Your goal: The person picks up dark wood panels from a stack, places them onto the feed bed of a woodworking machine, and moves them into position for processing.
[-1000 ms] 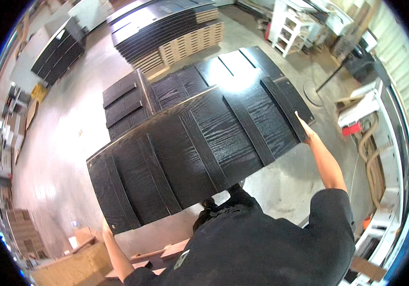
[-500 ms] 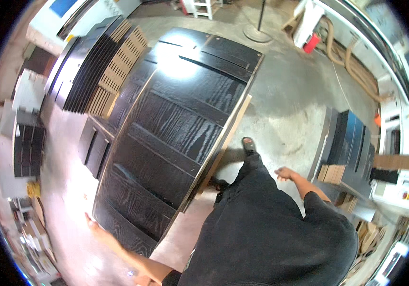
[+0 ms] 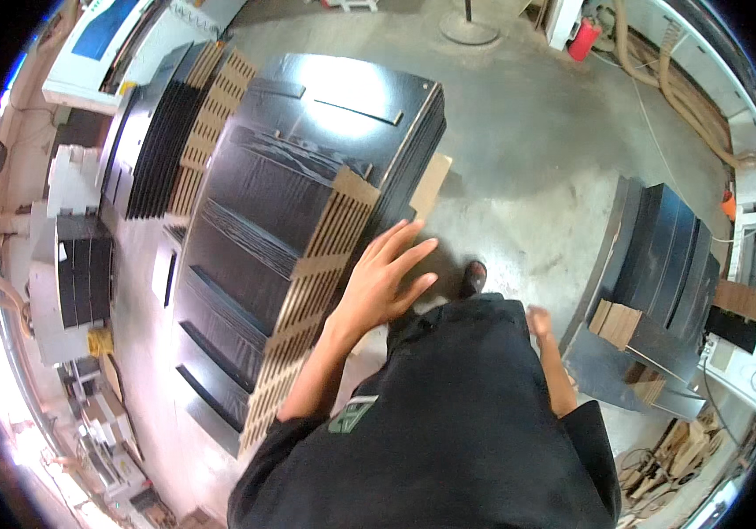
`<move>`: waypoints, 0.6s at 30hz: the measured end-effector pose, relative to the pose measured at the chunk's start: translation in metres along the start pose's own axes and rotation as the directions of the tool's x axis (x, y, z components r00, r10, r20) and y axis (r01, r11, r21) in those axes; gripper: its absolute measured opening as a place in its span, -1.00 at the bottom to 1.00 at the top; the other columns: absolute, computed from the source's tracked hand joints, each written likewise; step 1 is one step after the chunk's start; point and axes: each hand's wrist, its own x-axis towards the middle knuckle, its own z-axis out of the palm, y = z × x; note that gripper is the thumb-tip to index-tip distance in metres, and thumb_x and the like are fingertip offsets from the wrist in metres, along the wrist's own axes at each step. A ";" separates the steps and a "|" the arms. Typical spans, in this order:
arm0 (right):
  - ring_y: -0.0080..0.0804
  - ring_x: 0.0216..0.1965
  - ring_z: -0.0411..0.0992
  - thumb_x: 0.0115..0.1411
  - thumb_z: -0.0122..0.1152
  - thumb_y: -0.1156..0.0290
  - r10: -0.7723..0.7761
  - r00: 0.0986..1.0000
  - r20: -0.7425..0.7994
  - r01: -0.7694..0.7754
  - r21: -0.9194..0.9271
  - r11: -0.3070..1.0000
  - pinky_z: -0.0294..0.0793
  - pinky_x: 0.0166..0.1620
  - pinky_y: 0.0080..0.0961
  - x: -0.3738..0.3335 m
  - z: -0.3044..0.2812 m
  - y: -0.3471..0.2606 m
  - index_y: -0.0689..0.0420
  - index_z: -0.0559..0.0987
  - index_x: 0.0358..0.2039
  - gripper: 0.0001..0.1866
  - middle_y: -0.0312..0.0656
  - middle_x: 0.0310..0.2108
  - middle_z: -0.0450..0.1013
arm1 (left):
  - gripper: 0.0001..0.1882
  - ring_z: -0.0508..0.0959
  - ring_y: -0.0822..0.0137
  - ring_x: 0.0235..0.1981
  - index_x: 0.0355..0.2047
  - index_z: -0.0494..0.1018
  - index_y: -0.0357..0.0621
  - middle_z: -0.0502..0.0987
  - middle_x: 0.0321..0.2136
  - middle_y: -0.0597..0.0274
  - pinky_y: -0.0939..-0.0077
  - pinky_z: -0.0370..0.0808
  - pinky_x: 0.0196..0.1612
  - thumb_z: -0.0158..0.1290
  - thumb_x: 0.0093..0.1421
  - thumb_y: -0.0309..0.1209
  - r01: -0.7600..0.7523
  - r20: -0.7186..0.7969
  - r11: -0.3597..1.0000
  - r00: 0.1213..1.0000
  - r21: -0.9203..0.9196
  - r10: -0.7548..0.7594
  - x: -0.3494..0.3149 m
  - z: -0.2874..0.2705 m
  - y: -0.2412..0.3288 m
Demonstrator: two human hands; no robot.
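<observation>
Two bare hands show past the person's black shirt (image 3: 431, 423). The left hand (image 3: 384, 275) has its grip released, fingers fanned out beside the near long edge of a stack of black panels (image 3: 259, 212); whether they brush it, I can't make out. The right hand (image 3: 538, 321) hangs low at the other side, fingers seemingly curled, though I cannot tell how tightly that grip is closed.

The stack stands on the floor (image 3: 519, 132) to the person's left, narrow battens (image 3: 359, 112) lying across its wood-grained top and a slotted brown strip (image 3: 312, 282) running along the near long edge. Near its far right corner, a pale board (image 3: 431, 187) juts out lower down. Just beyond its far long edge stands a second stack (image 3: 153, 132); more dark panels (image 3: 660, 251) sit well off to the right.
</observation>
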 end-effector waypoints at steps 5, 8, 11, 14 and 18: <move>-0.28 -0.18 0.60 0.42 0.02 0.05 0.060 0.982 -0.177 0.005 0.341 0.940 0.58 -0.12 -0.34 0.008 -0.025 -0.130 0.19 0.44 0.20 -0.47 -0.04 -0.04 0.58 | -0.44 0.22 -0.17 0.38 0.18 0.50 0.03 0.30 0.32 -0.12 -0.06 0.20 0.38 0.30 0.15 -0.27 0.148 -0.259 0.962 0.962 0.227 -0.087 0.064 -0.006 -0.019; -0.34 -0.21 0.60 0.44 -0.01 0.10 0.015 0.998 -0.056 -0.002 0.228 0.974 0.59 -0.16 -0.39 0.020 -0.027 -0.187 0.17 0.46 0.18 -0.53 -0.09 -0.11 0.60 | -0.36 0.20 -0.23 0.38 0.23 0.45 0.05 0.23 0.34 -0.24 -0.08 0.18 0.38 0.33 0.12 -0.27 0.419 -0.520 0.842 0.830 0.341 -0.202 0.072 -0.023 -0.071; -0.41 -0.25 0.60 0.45 0.00 0.10 0.041 0.998 0.043 -0.048 0.153 0.987 0.58 -0.21 -0.44 0.053 -0.020 -0.239 0.15 0.49 0.14 -0.56 -0.15 -0.18 0.61 | -0.33 0.17 -0.25 0.39 0.26 0.44 0.08 0.15 0.38 -0.25 -0.04 0.16 0.39 0.33 0.13 -0.21 0.594 -0.536 0.738 0.756 0.319 -0.376 0.077 -0.029 -0.087; -0.42 -0.23 0.60 0.44 0.03 0.11 -0.004 0.990 0.138 0.005 -0.007 1.000 0.61 -0.19 -0.46 0.095 -0.011 -0.301 0.18 0.48 0.15 -0.54 -0.17 -0.17 0.60 | -0.40 0.18 -0.26 0.38 0.17 0.50 0.03 0.17 0.37 -0.23 -0.07 0.18 0.37 0.33 0.11 -0.18 0.669 -0.581 0.698 0.684 0.257 -0.441 0.080 -0.012 -0.105; -0.48 -0.27 0.57 0.46 0.00 0.12 -0.111 0.959 0.261 0.177 -0.243 0.954 0.54 -0.23 -0.53 0.149 -0.016 -0.378 0.15 0.50 0.14 -0.57 -0.20 -0.20 0.61 | -0.61 0.21 -0.29 0.37 -0.10 0.53 -0.05 0.25 0.33 -0.14 -0.11 0.23 0.33 0.33 0.08 -0.24 0.768 -0.744 0.601 0.530 0.219 -0.406 0.102 0.012 -0.114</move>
